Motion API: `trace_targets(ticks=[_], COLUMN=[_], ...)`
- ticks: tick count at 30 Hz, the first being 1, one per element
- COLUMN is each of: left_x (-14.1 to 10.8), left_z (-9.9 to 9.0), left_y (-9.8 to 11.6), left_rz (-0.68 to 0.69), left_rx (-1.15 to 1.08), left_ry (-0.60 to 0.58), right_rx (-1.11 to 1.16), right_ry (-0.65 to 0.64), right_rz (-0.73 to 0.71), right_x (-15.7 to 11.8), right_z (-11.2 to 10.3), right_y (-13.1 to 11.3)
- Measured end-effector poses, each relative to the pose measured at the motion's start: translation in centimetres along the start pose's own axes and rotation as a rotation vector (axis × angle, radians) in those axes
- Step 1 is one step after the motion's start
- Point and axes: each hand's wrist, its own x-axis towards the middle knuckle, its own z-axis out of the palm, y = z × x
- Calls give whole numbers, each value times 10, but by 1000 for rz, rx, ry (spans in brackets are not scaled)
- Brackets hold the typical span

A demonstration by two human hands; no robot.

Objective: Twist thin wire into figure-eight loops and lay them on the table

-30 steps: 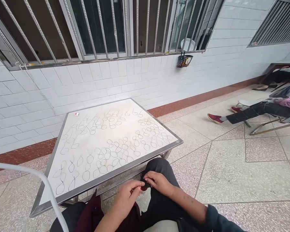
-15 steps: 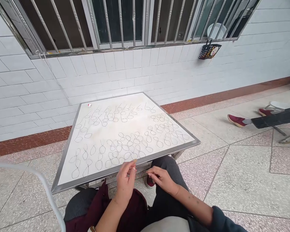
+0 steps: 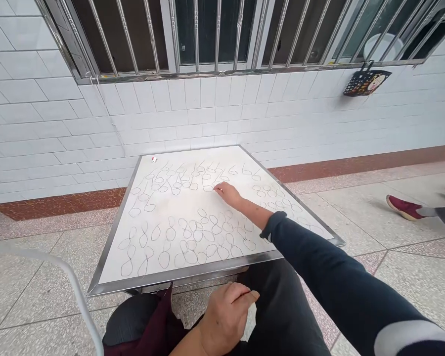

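Many thin dark loops point(image 3: 164, 259), of wire or cord, lie on a white tabletop point(image 3: 170, 205) with a metal edge. Some are twisted into figure eights, and others are single rings with a tail. My right hand point(image 3: 228, 193) is stretched out over the far middle of the table. Its thumb and fingertips are pinched at the edge of one loop point(image 3: 208, 188) in the far group. Below the near table edge, over my lap, my left hand point(image 3: 226, 314) is closed with thumb and forefinger together. Anything inside it is too small or hidden to make out.
A small white and red item point(image 3: 154, 159) sits at the table's far left corner. Behind stands a tiled wall point(image 3: 215, 116) with a barred window and a hanging bag point(image 3: 367, 81). A white curved tube point(image 3: 68, 274) is at left. Another person's shoe point(image 3: 404, 206) shows at right.
My right hand has gone from over my lap out to the far loops. My left hand has come back toward me, off the table edge. The view has turned slightly left.
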Motion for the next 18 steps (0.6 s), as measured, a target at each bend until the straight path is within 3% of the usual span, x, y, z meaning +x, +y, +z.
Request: trace_targets(ticks=[4,8,14,18], left_x=[-1,-3,-6,-4], left_z=[-6,-7,-5,-9], left_y=[-7,-13,-15,-12], left_rz=[-59,-100,-146,-294], left_rx=[-43,-69,-118,-232], left_ry=[34,33,36,47], right_rx=[-135,-238,-307,-289], right_ry=[-100,-159,-155,-112], right_rz=[12,11,-16,-61], right_x=[34,45,42,34], right_z=[24,40,43,34], right_y=[6,11,10,4])
